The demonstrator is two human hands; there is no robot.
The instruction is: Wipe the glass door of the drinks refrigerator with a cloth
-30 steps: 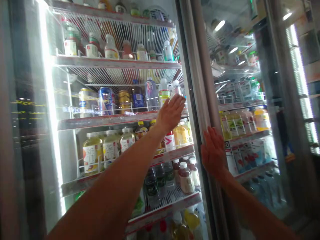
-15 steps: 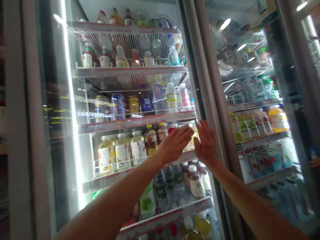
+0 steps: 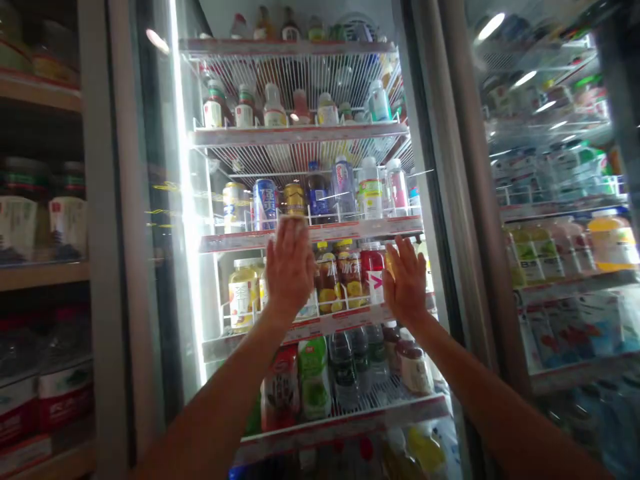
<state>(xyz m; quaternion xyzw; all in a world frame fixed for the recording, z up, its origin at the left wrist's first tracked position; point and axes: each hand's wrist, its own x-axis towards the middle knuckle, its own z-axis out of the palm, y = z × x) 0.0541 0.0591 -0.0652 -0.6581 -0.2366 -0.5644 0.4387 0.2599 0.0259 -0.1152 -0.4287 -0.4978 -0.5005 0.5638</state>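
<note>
My left hand is raised with its palm toward the glass of a lit drinks fridge, fingers up and nearly together. My right hand is held up the same way beside the right door frame, thumb apart. Neither hand holds anything that I can see; whether the palms touch the glass I cannot tell. Behind and between them stand brown iced tea bottles and a red-capped bottle. Left of my left hand is a pale yellow bottle. A blue can sits one shelf higher.
A bright vertical light strip runs down the fridge's left side. Lower down are a green carton, dark-labelled water bottles and a red pack. Another fridge with drinks is at right; wooden shelves with bottles are at left.
My left hand has moved left, away from my right hand, and its fingers now point up. The view has shifted left, bringing the left shelves into sight. My right hand stays near the door frame.
</note>
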